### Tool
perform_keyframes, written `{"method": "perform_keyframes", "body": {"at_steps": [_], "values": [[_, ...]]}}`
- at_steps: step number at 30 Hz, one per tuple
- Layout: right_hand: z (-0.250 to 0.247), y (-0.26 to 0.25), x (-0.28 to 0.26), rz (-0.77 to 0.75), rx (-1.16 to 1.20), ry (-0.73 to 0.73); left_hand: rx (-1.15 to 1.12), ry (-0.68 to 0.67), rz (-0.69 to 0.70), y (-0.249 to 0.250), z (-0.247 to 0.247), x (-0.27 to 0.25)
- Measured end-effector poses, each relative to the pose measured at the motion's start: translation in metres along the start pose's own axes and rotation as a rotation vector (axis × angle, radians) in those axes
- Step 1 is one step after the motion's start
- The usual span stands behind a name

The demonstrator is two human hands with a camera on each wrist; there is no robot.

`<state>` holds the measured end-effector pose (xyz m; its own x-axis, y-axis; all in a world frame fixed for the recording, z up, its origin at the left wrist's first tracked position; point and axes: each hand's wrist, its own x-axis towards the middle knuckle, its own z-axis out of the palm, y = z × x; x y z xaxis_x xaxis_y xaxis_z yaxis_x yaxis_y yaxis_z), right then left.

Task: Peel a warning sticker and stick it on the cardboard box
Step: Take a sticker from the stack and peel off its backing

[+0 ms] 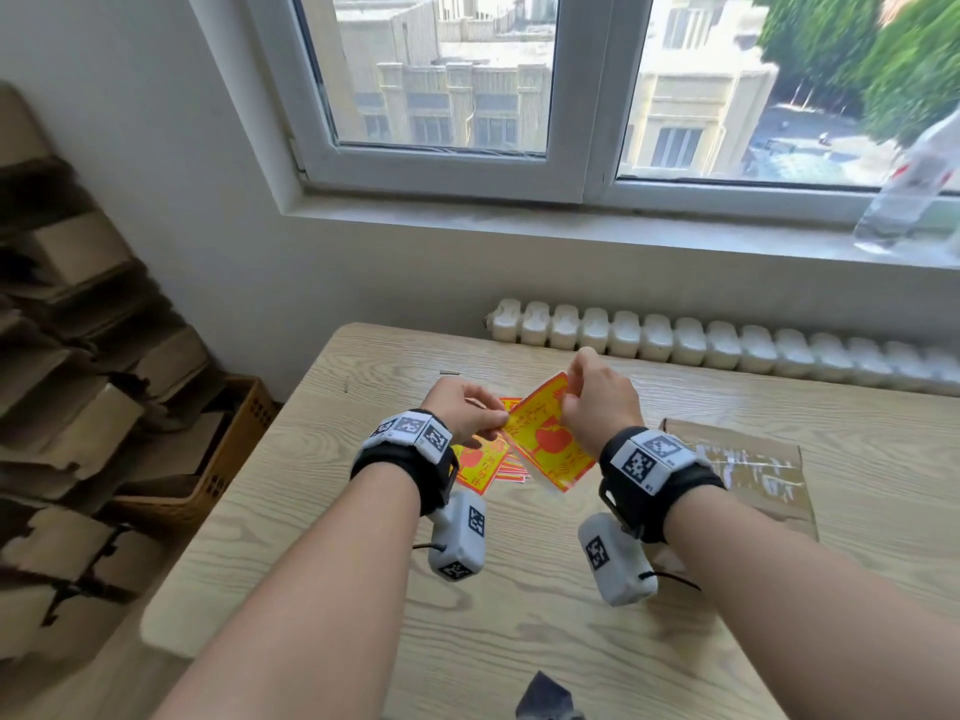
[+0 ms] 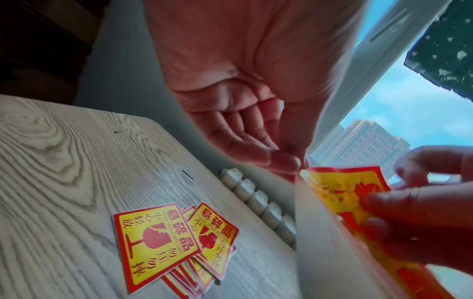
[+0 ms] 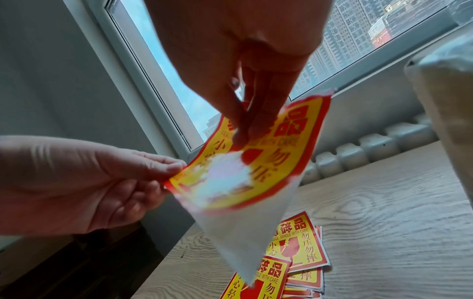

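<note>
Warning sticker, a red-bordered yellow rectangle with a red broken-glass symbol (image 1: 545, 439), is being held in the air above the light wood-grain tabletop (image 1: 519, 641), between both hands. The left hand (image 1: 462, 415) is pinching one corner of the sticker between thumb and fingers (image 3: 169, 168), with the remaining fingers curled under. The right hand (image 1: 602, 402) is pinching the sticker near its upper edge, with its fingers (image 3: 256, 121) pointing down onto the printed face. The white backing sheet (image 3: 245, 232) is hanging below the sticker, partly separated from it; a pale glare patch is covering the middle of the print in the right wrist view.

A loose pile of identical red-and-yellow stickers (image 2: 163, 240) is lying on the tabletop directly below the hands, overlapping one another. The flat brown cardboard box with clear tape across its top (image 1: 748, 470) is lying on the tabletop just to the right of the right wrist, apart from the sticker. A white ribbed radiator (image 1: 727, 345) is running along the wall behind the tabletop, under the window.
</note>
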<state>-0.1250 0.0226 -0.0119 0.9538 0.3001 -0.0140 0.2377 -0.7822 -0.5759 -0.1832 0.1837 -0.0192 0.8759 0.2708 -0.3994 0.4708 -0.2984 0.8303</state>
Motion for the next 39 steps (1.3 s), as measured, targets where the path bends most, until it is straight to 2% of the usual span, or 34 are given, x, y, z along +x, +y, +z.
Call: {"method": "perform_keyframes", "body": {"at_steps": [4,8,21,39], "values": [[-0.002,0.002,-0.003,-0.05,0.062,-0.109,-0.225,0.008,0.025,0.013,0.002,-0.002],[-0.003,0.003,-0.01,-0.122,0.225,-0.164,-0.314,-0.041,0.026,0.021,0.003,-0.006],[-0.008,0.008,-0.017,-0.102,0.307,-0.207,-0.291,-0.032,0.031,0.025,0.009,-0.013],[-0.009,0.012,-0.01,-0.127,0.272,-0.225,-0.315,-0.063,0.055,0.026,0.014,-0.005]]}}
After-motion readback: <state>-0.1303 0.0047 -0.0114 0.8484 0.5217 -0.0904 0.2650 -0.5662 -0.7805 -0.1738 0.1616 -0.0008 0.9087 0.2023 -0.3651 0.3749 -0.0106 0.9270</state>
